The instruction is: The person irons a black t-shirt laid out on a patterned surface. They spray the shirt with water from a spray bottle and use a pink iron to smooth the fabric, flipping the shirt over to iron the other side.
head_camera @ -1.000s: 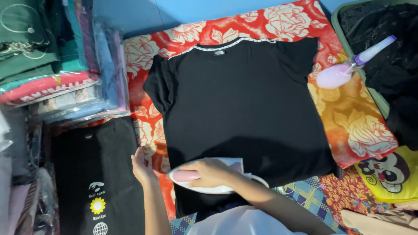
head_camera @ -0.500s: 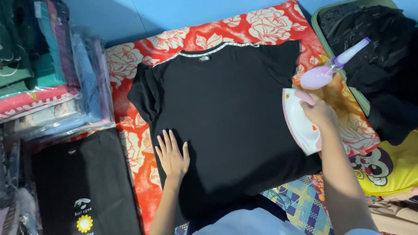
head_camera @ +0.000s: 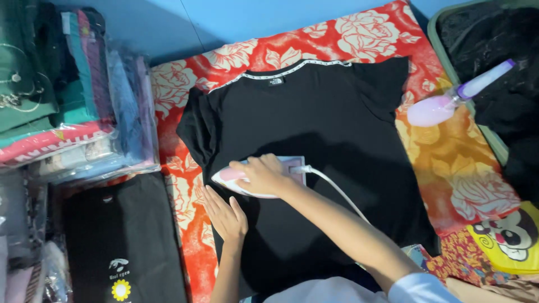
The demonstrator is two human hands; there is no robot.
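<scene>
Right hand clamped on iron; left hand flat, open on black shirt; spray bottle well apart.

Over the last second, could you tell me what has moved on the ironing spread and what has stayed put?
The right hand, its grip closed on the iron, carried it from the shirt's right edge near the spray bottle back across to the left side of the black T-shirt. The left hand stayed flat on the shirt's lower left. Shirt, bottle and clothes stacks kept their places.
</scene>
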